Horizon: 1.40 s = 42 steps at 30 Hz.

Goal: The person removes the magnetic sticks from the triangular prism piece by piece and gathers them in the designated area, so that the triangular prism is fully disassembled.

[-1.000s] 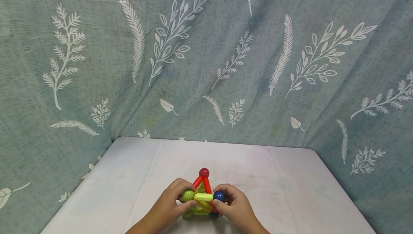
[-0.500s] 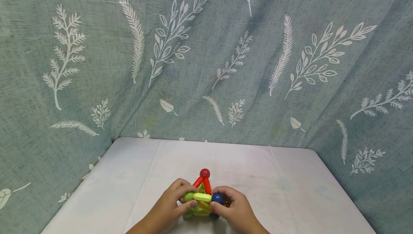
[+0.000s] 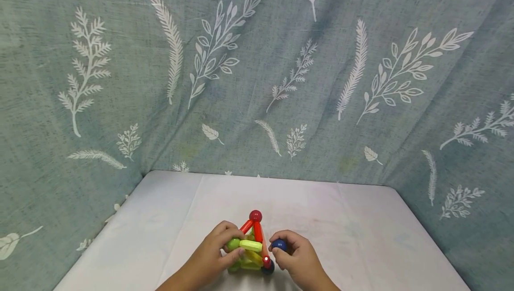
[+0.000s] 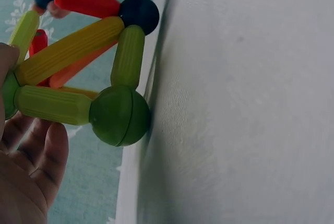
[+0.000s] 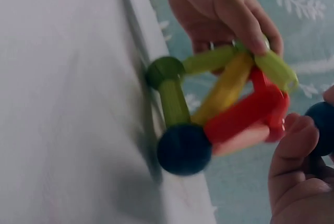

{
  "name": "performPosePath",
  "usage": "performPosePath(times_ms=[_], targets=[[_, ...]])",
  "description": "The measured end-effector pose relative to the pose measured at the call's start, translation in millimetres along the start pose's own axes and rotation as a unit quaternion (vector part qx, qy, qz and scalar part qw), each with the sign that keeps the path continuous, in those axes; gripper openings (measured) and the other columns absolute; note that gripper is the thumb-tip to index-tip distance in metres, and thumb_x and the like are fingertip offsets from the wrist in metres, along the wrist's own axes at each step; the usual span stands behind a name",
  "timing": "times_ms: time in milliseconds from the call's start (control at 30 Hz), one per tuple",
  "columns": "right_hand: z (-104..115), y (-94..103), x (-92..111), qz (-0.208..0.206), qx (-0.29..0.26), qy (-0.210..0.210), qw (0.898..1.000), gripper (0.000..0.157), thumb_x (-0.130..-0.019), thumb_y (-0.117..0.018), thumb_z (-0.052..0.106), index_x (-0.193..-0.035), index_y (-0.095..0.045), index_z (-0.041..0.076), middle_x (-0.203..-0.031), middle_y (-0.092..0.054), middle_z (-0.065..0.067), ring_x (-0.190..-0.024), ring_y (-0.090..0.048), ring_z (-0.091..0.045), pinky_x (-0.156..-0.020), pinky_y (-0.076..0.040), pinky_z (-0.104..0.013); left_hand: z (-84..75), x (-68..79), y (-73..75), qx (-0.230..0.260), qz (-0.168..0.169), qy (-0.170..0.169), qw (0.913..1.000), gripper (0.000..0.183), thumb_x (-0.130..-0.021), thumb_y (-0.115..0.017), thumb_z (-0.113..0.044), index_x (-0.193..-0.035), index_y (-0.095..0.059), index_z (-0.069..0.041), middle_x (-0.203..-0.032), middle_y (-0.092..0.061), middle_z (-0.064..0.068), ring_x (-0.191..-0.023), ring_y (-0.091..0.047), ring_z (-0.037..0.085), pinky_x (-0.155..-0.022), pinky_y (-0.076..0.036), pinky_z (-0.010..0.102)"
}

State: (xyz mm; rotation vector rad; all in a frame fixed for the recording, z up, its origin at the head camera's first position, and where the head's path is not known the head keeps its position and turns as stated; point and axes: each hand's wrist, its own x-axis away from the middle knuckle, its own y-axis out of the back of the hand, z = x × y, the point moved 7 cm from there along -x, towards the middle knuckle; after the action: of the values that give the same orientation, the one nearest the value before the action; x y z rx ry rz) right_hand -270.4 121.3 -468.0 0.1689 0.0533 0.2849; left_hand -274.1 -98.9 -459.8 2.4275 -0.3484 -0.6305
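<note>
**Blue ball (image 3: 279,245) being held clear of the rod-and-ball frame (image 3: 254,255)**

The left grip (image 3: 215,247) is holding narrow: thumb and fingers are pinching the upper green ball (image 3: 234,243), the 9 o'clock corner of the frame. The right grip (image 3: 299,254) is also holding narrow, with thumb and fingers pinching the blue ball. This ball is sitting at 3 o'clock from the frame, near it, with a visible gap between.

The frame is standing on the bench (image 3: 341,219), between the hands. The positions below are referring to the head view, with the frame as dial centre.

- From the upper green ball, an upper yellow-green rod (image 3: 251,246) is extending toward 3 o'clock, its far end pointing at the blue ball.
- At 12 o'clock, a red ball (image 3: 255,216) is topping two red rods (image 3: 258,232), which are fanning out toward 8 o'clock and nearly 6 o'clock.
- At 5 o'clock, a dark blue ball (image 4: 139,15) is carrying a short red rod (image 4: 86,2).
- At 7 o'clock, a lower green ball (image 4: 119,115) is connecting to the dark blue ball through a lower yellow-green rod (image 4: 128,59).
- A yellow rod (image 4: 73,49) is running diagonally from the dark blue ball to the upper green ball.

Outward, the white bench is spreading toward 12 o'clock. Beyond it, a grey-green curtain (image 3: 249,76) with white leaf prints is hanging at 12 o'clock and wrapping the 9 and 3 o'clock sides.
</note>
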Motion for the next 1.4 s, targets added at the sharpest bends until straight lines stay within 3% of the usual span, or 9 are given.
performPosePath(times_ms=[267,533,667,767,867,1000,1200,1400], targets=[[-11,10.9,-9,-0.025,0.025,0.002,0.999,0.031,-0.094,-0.078,0.018,-0.121,-0.07,0.005,-0.112,-0.072,-0.012,-0.094,-0.067,-0.021,-0.075,-0.058,-0.026,1.0,1.1,-0.4,0.005,0.006,0.01,0.9999,0.018,-0.097,-0.076,-0.036,-0.113,-0.067,-0.038,-0.114,-0.055,-0.008,-0.098,-0.056,0.007,-0.08,-0.054,0.024],[-20,26.8,-19,-0.039,0.117,-0.012,0.992,0.029,-0.091,-0.08,0.017,-0.118,-0.072,0.011,-0.112,-0.071,-0.005,-0.091,-0.062,-0.022,-0.074,-0.06,-0.027,8.0,-0.1,-2.3,0.037,0.031,0.013,0.9987,0.038,-0.092,-0.082,-0.022,-0.124,-0.062,-0.025,-0.121,-0.056,-0.005,-0.101,-0.058,0.007,-0.08,-0.057,0.024],[-21,39.0,-23,-0.053,0.122,-0.02,0.991,0.031,-0.091,-0.08,0.016,-0.12,-0.071,0.009,-0.111,-0.07,-0.006,-0.092,-0.061,-0.022,-0.074,-0.06,-0.029,18.0,2.5,-3.6,0.081,0.053,0.045,0.9943,0.046,-0.09,-0.083,-0.016,-0.124,-0.052,-0.014,-0.118,-0.058,0.003,-0.096,-0.062,0.007,-0.079,-0.059,0.025],[-22,50.3,-28,-0.063,0.132,-0.02,0.989,0.031,-0.092,-0.079,0.016,-0.121,-0.07,0.009,-0.111,-0.07,-0.007,-0.092,-0.061,-0.022,-0.074,-0.059,-0.03,27.4,2.6,-7.6,0.105,0.08,0.076,0.9883,0.044,-0.09,-0.083,-0.018,-0.122,-0.053,-0.009,-0.115,-0.061,0.005,-0.094,-0.064,0.008,-0.079,-0.06,0.025],[-28,63.1,-37,-0.066,0.17,-0.023,0.983,0.031,-0.093,-0.079,0.019,-0.122,-0.071,0.011,-0.115,-0.07,-0.005,-0.096,-0.062,-0.02,-0.079,-0.06,-0.033,36.1,2.8,-13.8,0.097,0.117,0.096,0.9838,0.04,-0.09,-0.083,-0.024,-0.122,-0.06,-0.013,-0.113,-0.065,-0.001,-0.094,-0.063,0.007,-0.08,-0.058,0.024],[-40,78.0,-49,-0.059,0.221,-0.036,0.973,0.031,-0.093,-0.08,0.023,-0.121,-0.071,0.015,-0.117,-0.071,-0.003,-0.099,-0.063,-0.019,-0.082,-0.059,-0.037,43.7,5.5,-19.7,0.077,0.152,0.089,0.9813,0.036,-0.09,-0.083,-0.028,-0.122,-0.067,-0.025,-0.11,-0.067,-0.009,-0.094,-0.062,0.005,-0.08,-0.056,0.024],[-54,101.2,-59,-0.085,0.244,-0.064,0.964,0.031,-0.092,-0.081,0.023,-0.121,-0.072,0.019,-0.117,-0.071,-0.002,-0.099,-0.066,-0.018,-0.076,-0.056,-0.035,48.0,6.5,-20.8,0.08,0.17,0.084,0.9785,0.033,-0.088,-0.085,-0.029,-0.117,-0.069,-0.032,-0.105,-0.067,-0.011,-0.091,-0.061,0.006,-0.079,-0.055,0.024],[-62,114.8,-59,-0.111,0.263,-0.066,0.956,0.036,-0.091,-0.083,0.026,-0.124,-0.071,0.02,-0.119,-0.071,0.001,-0.103,-0.067,-0.018,-0.078,-0.059,-0.035,50.1,6.9,-18.0,0.07,0.175,0.095,0.9775,0.033,-0.087,-0.086,-0.032,-0.115,-0.069,-0.034,-0.105,-0.066,-0.011,-0.09,-0.059,0.008,-0.078,-0.052,0.024]])
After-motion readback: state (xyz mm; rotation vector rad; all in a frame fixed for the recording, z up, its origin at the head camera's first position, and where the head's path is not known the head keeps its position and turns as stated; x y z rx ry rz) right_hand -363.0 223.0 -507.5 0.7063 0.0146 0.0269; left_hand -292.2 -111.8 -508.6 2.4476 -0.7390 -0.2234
